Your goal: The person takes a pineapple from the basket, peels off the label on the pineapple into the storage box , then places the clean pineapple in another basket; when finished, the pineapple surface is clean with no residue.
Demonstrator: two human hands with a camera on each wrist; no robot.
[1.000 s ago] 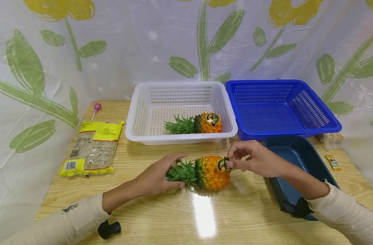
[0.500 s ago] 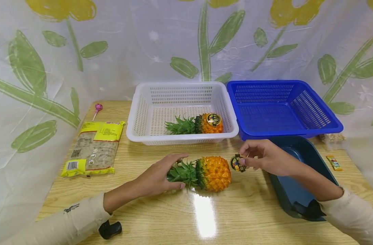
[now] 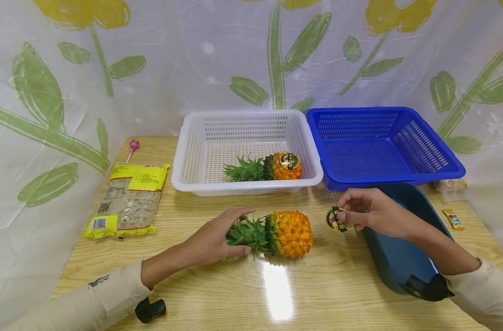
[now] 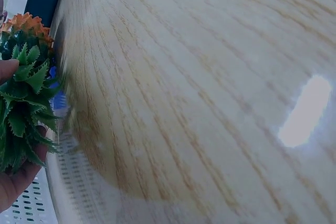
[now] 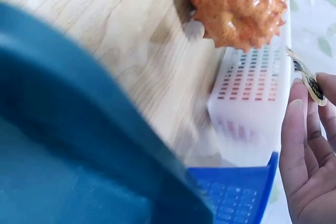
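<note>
A small pineapple (image 3: 292,233) with an orange body and green crown lies on its side on the table, no sticker showing on it. My left hand (image 3: 216,235) grips its crown (image 4: 23,103), thumb on the near side and fingers on the far side. Between thumb and fingertips, my right hand (image 3: 369,212) pinches a round black-and-gold sticker (image 3: 335,219), held apart from the fruit's base. The right wrist view has the sticker (image 5: 314,88) edge-on, slightly curled. A second pineapple (image 3: 285,166), with a similar sticker on it, rests in the white basket (image 3: 247,186).
To the right of the white basket stands a blue basket (image 3: 393,179). A dark teal tub (image 3: 385,262) sits under the right forearm. Leftward lie a yellow-trimmed packet (image 3: 131,200) and a pink lollipop (image 3: 133,145). A small wrapped packet (image 3: 454,219) lies at the right edge.
The sticker has come off the pineapple's body, and my right hand has drawn it to the right, toward the teal tub. The left hand and pineapple have stayed in place.
</note>
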